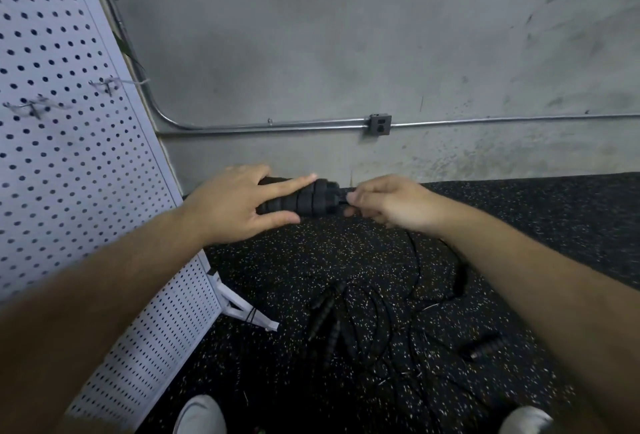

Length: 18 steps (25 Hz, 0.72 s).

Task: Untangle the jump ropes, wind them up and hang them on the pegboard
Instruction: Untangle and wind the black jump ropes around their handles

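Note:
My left hand [232, 203] holds a black ribbed jump rope handle [308, 200] between thumb and fingers, at chest height in front of the wall. My right hand [388, 203] pinches the thin black cord where it leaves the handle's right end. The cord drops from that hand to the floor. A tangle of black jump ropes [367, 323] lies on the floor below, with several more ribbed handles [323, 312] among the loops and one handle [485, 347] apart at the right. The white pegboard [69, 156] stands at the left with two metal hooks [105, 84].
Black speckled rubber flooring [519, 226] covers the ground. A grey concrete wall [346, 53] with a metal conduit and an outlet box [380, 125] is straight ahead. The pegboard's white foot [242, 309] sticks out onto the floor. My white shoes [201, 414] show at the bottom.

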Available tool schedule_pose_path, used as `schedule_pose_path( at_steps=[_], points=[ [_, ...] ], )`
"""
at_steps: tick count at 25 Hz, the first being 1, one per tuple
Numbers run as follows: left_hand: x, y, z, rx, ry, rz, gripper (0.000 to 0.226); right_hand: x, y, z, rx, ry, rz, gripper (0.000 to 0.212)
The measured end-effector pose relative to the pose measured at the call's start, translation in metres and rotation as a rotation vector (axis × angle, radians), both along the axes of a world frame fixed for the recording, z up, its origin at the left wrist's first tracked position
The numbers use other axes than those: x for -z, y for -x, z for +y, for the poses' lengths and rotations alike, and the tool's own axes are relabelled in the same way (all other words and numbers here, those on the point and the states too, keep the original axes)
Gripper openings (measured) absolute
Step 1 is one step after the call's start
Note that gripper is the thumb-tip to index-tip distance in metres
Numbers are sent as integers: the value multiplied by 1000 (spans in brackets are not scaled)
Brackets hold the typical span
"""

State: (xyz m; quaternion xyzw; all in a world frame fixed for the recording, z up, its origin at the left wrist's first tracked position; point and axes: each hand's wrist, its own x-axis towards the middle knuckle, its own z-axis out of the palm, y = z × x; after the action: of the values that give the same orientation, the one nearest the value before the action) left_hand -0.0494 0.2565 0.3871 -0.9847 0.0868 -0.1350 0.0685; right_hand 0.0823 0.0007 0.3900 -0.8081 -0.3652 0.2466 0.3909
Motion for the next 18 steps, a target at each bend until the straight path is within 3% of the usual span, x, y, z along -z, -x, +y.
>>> schedule_pose_path(
  at_steps=[2,5,10,14,18],
  points=[
    [5,1,0,21,-85,-21,66,-5,8,-5,68,-42,54,36],
    [11,-4,-7,52,-161,-112,70,-2,20,-3,154,-6,-142,51],
    [19,-11,-17,12,-210,-189,84,1,23,-6,236,-9,-298,37],
    [24,-13,-24,-70,-182,-167,104,1,33,-4,228,96,-643,29],
    [25,-14,-25,-66,-18,-125,90,-6,46,-4,86,106,-936,20]
  ],
)
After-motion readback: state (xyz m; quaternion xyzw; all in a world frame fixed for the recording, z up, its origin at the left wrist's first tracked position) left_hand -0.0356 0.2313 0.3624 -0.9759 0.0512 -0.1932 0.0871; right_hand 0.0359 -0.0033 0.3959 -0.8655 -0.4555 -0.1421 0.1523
